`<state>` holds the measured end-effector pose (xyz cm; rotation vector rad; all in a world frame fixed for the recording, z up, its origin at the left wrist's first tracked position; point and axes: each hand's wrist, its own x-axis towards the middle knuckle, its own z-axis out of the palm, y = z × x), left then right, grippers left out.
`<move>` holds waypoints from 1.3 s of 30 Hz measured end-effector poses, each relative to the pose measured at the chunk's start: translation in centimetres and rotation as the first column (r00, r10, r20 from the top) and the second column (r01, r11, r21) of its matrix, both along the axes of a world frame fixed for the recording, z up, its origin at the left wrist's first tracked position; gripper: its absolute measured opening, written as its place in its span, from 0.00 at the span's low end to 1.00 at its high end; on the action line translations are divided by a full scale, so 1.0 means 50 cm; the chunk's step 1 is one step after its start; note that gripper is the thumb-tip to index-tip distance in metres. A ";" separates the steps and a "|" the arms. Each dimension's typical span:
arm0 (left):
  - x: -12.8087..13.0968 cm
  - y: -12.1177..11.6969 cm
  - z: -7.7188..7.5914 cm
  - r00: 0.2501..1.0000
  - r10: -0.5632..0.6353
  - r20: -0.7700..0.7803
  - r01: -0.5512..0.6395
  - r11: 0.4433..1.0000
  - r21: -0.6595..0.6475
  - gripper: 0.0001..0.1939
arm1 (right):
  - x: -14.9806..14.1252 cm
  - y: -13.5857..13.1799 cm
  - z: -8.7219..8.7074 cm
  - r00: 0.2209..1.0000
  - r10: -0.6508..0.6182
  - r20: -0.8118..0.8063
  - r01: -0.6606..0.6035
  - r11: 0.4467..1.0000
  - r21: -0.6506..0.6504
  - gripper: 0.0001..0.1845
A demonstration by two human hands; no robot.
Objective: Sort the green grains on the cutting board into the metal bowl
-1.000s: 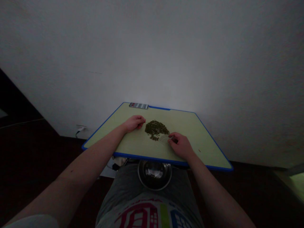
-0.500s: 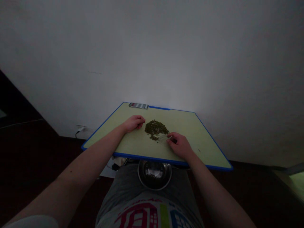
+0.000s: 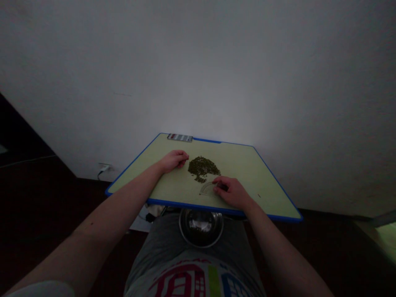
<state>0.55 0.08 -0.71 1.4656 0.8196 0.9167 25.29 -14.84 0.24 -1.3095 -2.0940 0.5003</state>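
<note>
A pile of small dark green beans or seeds [image 3: 202,166] lies on the pale board [image 3: 241,161], with a short tail of them toward me. My right hand [image 3: 231,192] pinches a clear protractor [image 3: 206,189] by its right part, flat or nearly flat on the board just in front of the pile. A tiny dark speck sits at the protractor's left corner. Left of the pile, my left hand [image 3: 175,160] rests on the board, fingers curled together and thumb toward the beans; whether anything is between them is hidden. A metal bowl [image 3: 201,239] sits in my lap under the board's near edge.
A phone [image 3: 180,137] lies at the board's far left edge, near the wall [image 3: 210,82]. A small dark sliver [image 3: 259,195] is on the board to the right of my right hand. Left of the board, a plug [image 3: 104,168] sits in a wall socket.
My right hand has drawn the protractor toward me and slightly left, away from the pile's tail. My left hand has stayed in place.
</note>
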 end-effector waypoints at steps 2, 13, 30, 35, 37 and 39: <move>0.000 0.000 0.000 1.000 0.001 -0.002 -0.001 1.000 -0.005 0.09 | -0.003 0.001 0.002 1.000 0.019 0.010 -0.019 1.000 -0.002 0.13; -0.001 0.004 -0.005 1.000 -0.014 0.006 0.014 1.000 0.005 0.09 | -0.007 -0.001 0.006 0.995 0.093 0.041 -0.094 0.996 0.007 0.16; -0.001 0.001 0.000 1.000 -0.009 0.000 0.009 1.000 -0.002 0.08 | 0.003 -0.018 0.010 0.985 0.170 -0.028 -0.172 0.980 -0.102 0.14; -0.001 -0.001 0.001 1.000 -0.009 -0.004 0.009 1.000 0.002 0.09 | 0.003 -0.017 0.009 0.984 0.172 -0.041 -0.175 0.980 -0.093 0.14; 0.000 -0.002 0.003 1.000 0.003 -0.015 -0.003 1.000 -0.002 0.09 | 0.004 -0.016 0.008 0.985 0.169 -0.041 -0.172 0.981 -0.091 0.13; 0.000 -0.003 0.004 1.000 0.003 -0.018 -0.003 1.000 -0.003 0.10 | 0.004 -0.016 0.007 0.985 0.169 -0.040 -0.172 0.981 -0.091 0.13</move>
